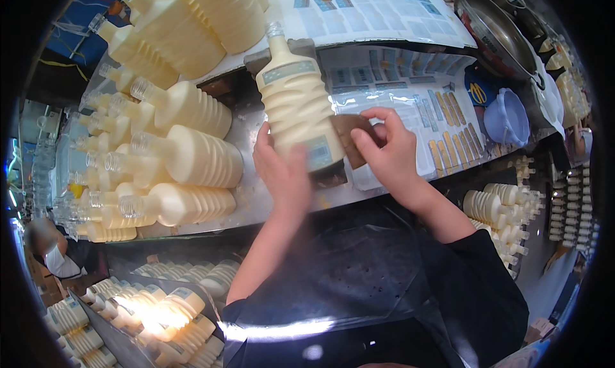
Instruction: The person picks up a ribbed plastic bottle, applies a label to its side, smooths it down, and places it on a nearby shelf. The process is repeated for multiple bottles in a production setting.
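Head view: a cream ribbed bottle [291, 108] lies, neck pointing away, at the middle of the surface [256, 198]. The left hand [282, 176] grasps its lower left side, the thumb blurred; the fingers of the right hand [391, 147] pinch a brown pad [348, 134] at its lower right edge. Left: similar bottles [200, 155]. Right: gold strips [451, 149] and a lavender bucket [506, 118].

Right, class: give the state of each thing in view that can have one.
Middle bottle: uncapped, labelled.
Brown pad: held at that bottle's side.
Left hand: against the bottle, partly blurred.
Right hand: pinching the pad.
Bottles at left: uncapped.
Bucket: open-topped.
Gold strips: laid in rows.
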The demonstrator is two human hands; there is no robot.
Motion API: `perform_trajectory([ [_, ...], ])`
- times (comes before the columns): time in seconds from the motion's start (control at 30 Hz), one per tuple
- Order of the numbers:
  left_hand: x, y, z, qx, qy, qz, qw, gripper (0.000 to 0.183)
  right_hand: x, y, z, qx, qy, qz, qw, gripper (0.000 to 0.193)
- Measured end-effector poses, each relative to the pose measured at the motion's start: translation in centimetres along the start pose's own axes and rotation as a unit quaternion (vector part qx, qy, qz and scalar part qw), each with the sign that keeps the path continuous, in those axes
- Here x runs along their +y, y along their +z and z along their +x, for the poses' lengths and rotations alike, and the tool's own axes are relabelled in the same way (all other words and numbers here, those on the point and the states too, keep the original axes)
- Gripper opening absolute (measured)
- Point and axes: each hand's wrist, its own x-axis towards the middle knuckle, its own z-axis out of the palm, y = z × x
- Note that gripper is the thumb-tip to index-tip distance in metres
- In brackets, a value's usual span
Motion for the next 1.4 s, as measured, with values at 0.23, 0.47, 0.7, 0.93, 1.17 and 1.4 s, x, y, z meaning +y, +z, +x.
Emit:
perform_trajectory([
  [0.23,0.7,-0.1,0.2,-0.015,-0.067,-0.065,0.996,0.077,0.2,0.8,1.9,0.023,-0.129,-0.089,0.987,0.029],
  [0.47,-0.7,-0.3,0.1,-0.033,-0.097,-0.24,0.965,0.069,1.3,0.2,-0.4,-0.028,-0.412,-0.125,0.902,0.029],
  [0.7,-1.1,-0.6,0.0,-0.021,-0.125,-0.32,0.939,0.062,-2.0,0.2,-0.2,-0.042,-0.476,-0.138,0.867,0.028],
  [0.93,-0.9,-2.0,0.0,-0.014,-0.155,-0.367,0.917,0.037,-3.0,2.7,-1.1,-0.05,-0.528,-0.204,0.823,0.02],
  [1.17,-1.1,-2.6,-0.5,-0.033,-0.146,-0.384,0.911,0.032,-4.5,2.7,-1.8,-0.067,-0.533,-0.216,0.815,0.024],
  [1.4,-1.3,-2.6,-0.7,-0.036,-0.139,-0.368,0.919,0.036,-4.2,3.0,-2.5,-0.097,-0.489,-0.198,0.844,0.018],
])
